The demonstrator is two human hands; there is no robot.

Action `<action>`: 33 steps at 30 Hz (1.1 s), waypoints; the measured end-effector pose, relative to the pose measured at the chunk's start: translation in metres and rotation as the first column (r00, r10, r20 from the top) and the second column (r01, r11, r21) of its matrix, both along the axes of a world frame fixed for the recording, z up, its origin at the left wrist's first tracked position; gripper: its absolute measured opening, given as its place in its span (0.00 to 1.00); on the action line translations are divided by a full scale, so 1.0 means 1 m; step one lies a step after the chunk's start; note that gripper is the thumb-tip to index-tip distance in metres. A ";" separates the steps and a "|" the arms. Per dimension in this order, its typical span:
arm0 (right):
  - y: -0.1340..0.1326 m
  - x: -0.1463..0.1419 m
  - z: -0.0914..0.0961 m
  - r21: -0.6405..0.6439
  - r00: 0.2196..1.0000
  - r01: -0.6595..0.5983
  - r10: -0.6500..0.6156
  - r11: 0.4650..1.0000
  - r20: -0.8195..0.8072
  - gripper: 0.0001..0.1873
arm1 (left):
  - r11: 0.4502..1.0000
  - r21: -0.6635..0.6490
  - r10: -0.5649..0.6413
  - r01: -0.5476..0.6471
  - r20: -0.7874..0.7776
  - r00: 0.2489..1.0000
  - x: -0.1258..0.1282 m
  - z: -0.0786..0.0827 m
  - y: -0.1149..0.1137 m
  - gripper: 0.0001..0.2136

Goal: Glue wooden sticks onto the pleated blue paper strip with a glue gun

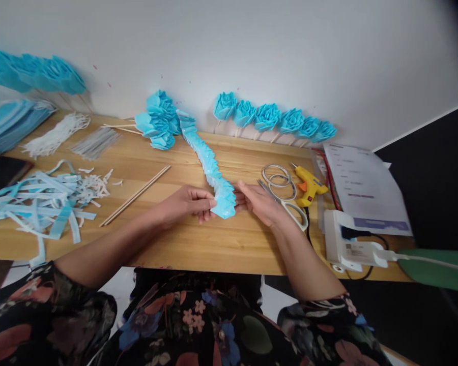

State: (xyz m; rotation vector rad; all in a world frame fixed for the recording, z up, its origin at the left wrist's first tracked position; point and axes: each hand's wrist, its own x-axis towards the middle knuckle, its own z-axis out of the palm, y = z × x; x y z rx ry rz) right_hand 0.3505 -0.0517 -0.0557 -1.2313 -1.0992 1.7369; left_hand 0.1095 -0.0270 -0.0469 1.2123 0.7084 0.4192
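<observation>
Work surface: a light-brown wood-grain tabletop; along its back edge, to the right of centre, stands a row of light-blue ruffled flowers on thin stems; a bunch of similar light-blue flowers lies to the left. Workpiece: a long, light-blue strip of thin, overlapping pleats; its near end is between my hands, directly in front of me; its long axis runs away from me and leftward, the far end beside the bunch.

My left hand reaches in from the left, thumb uppermost, thumb and fingers pinched on the near end's left edge; my right hand comes from the right, fingers extended toward the opposite edge, tips at the pleats; I cannot tell whether they grip. Both hands are about equally near; both forearms angle inward.

Adjacent items: a yellow glue gun, beyond my right hand; two slender wooden sticks, parallel, left of my left hand.
</observation>
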 end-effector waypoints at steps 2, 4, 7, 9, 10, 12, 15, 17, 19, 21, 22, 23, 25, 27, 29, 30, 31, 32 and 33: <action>0.001 -0.002 -0.003 0.013 1.000 -0.003 0.003 1.000 -0.029 0.31 | 0.998 0.014 -0.062 0.062 -0.008 0.998 0.000 -0.001 -0.001 0.17; 0.002 -0.003 -0.005 0.025 0.999 0.001 0.000 1.000 -0.040 0.26 | 0.994 0.039 -0.102 0.103 -0.026 0.994 0.000 -0.003 -0.001 0.17; 0.004 -0.002 -0.007 0.023 1.000 0.007 -0.006 1.000 -0.027 0.24 | 0.980 0.096 -0.168 0.175 -0.078 0.983 -0.001 -0.005 0.000 0.17; 0.005 -0.001 -0.008 0.021 1.000 0.006 -0.006 1.000 -0.029 0.24 | 0.954 0.168 -0.228 0.250 -0.136 0.964 -0.006 -0.003 0.003 0.17; 0.005 -0.001 -0.009 0.022 0.999 0.005 -0.004 1.000 -0.035 0.24 | 0.936 0.221 -0.238 0.273 -0.172 0.956 -0.009 -0.002 0.005 0.18; 0.004 0.000 -0.009 0.023 0.999 -0.001 0.002 1.000 -0.045 0.23 | 0.904 0.354 -0.166 0.241 -0.227 0.960 -0.019 0.005 0.013 0.19; 0.004 0.001 -0.010 0.022 0.999 -0.009 0.010 1.000 -0.033 0.24 | 0.794 0.607 0.160 0.027 -0.252 0.954 -0.035 0.023 0.032 0.20; 0.004 0.000 -0.010 0.029 0.999 -0.020 0.020 0.999 -0.025 0.24 | 0.600 0.799 0.422 -0.049 -0.264 0.867 -0.043 0.042 0.051 0.17; 0.004 -0.001 -0.010 0.039 0.999 -0.037 0.038 0.999 -0.025 0.23 | 0.375 0.927 0.625 0.015 -0.264 0.734 -0.045 0.061 0.076 0.15; 0.005 -0.003 -0.010 0.041 0.998 -0.049 0.050 0.998 -0.026 0.23 | 0.237 0.964 0.735 0.121 -0.259 0.627 -0.040 0.074 0.103 0.15; 0.005 -0.003 -0.011 0.038 0.998 -0.050 0.052 0.998 -0.028 0.23 | 0.213 0.958 0.745 0.193 -0.287 0.603 -0.036 0.077 0.116 0.16; 0.006 -0.004 -0.011 0.034 0.998 -0.052 0.053 0.998 -0.030 0.23 | 0.203 0.943 0.743 0.264 -0.324 0.585 -0.031 0.079 0.129 0.17; 0.006 -0.004 -0.011 0.028 0.998 -0.054 0.055 0.998 -0.035 0.24 | 0.205 0.892 0.724 0.402 -0.414 0.551 -0.020 0.076 0.151 0.18; 0.006 -0.005 -0.011 0.028 0.997 -0.060 0.061 0.998 -0.040 0.25 | 0.209 0.834 0.717 0.511 -0.485 0.500 -0.010 0.069 0.167 0.19; 0.006 -0.005 -0.010 0.024 0.997 -0.068 0.069 0.997 -0.045 0.24 | 0.219 0.785 0.732 0.580 -0.525 0.434 -0.002 0.062 0.177 0.20; 0.006 -0.006 -0.010 0.021 0.996 -0.071 0.072 0.997 -0.048 0.24 | 0.231 0.763 0.742 0.603 -0.540 0.399 0.001 0.060 0.181 0.20; 0.006 -0.006 -0.009 0.018 0.996 -0.076 0.077 0.997 -0.050 0.24 | 0.249 0.742 0.749 0.623 -0.556 0.362 0.003 0.058 0.183 0.19; 0.006 -0.007 -0.009 0.017 0.996 -0.080 0.080 0.997 -0.050 0.23 | 0.270 0.722 0.753 0.637 -0.571 0.327 0.004 0.057 0.185 0.19; 0.006 -0.007 -0.008 0.015 0.995 -0.082 0.083 0.996 -0.048 0.23 | 0.291 0.706 0.756 0.646 -0.583 0.297 0.005 0.057 0.187 0.19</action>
